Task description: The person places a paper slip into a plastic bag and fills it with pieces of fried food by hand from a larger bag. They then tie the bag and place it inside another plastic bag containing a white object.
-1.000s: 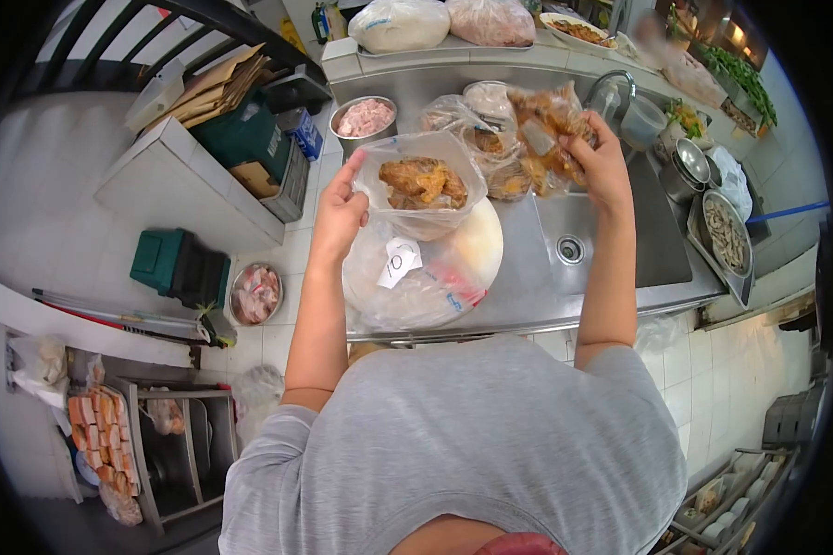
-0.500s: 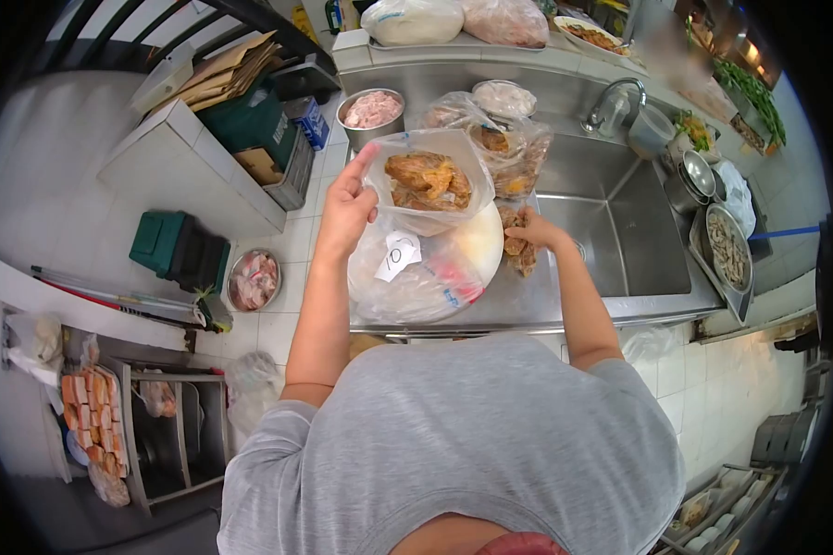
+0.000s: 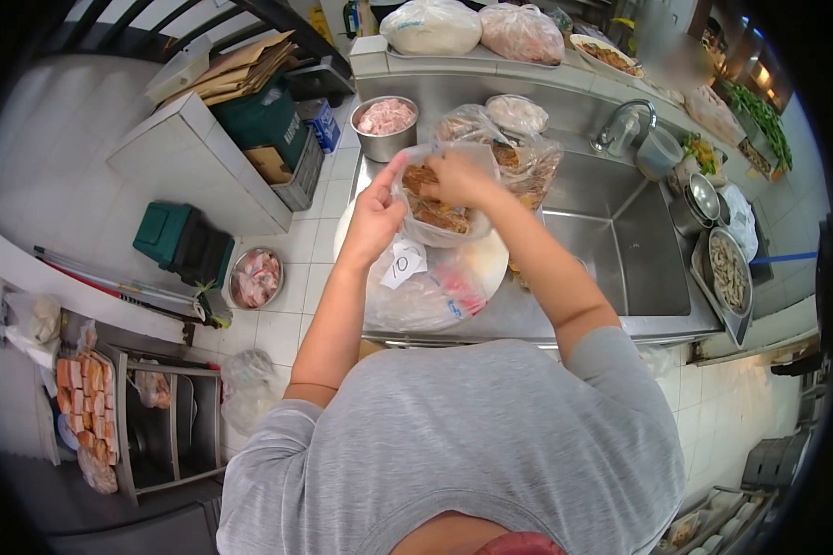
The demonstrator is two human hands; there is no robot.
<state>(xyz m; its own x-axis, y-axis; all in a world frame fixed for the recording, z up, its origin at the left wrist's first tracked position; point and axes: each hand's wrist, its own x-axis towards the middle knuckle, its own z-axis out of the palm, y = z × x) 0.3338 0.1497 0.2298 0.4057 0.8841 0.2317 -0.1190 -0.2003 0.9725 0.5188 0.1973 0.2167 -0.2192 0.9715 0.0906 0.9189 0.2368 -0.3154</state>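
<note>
My left hand (image 3: 377, 217) holds the left rim of an open clear plastic bag (image 3: 435, 227) with brown fried meat pieces inside. My right hand (image 3: 456, 178) is over the bag's mouth, fingers closed on a piece of the fried meat and partly inside the bag. The bag rests above a round white board (image 3: 484, 259) on the steel counter (image 3: 528, 310). Below it lies a stack of plastic bags (image 3: 416, 291) with a paper tag marked 10 (image 3: 402, 263).
A larger bag of fried meat (image 3: 528, 171) lies behind, beside the sink basin (image 3: 611, 245) and tap (image 3: 620, 120). A steel bowl of raw meat (image 3: 385, 122) stands at the counter's left end, another bowl (image 3: 255, 277) on the floor. Trays and pots (image 3: 724, 259) crowd the right.
My right hand dropped from the big bag to the counter by the sink, picked up fried meat, then moved left and up into the small bag's mouth. My left hand kept its hold.
</note>
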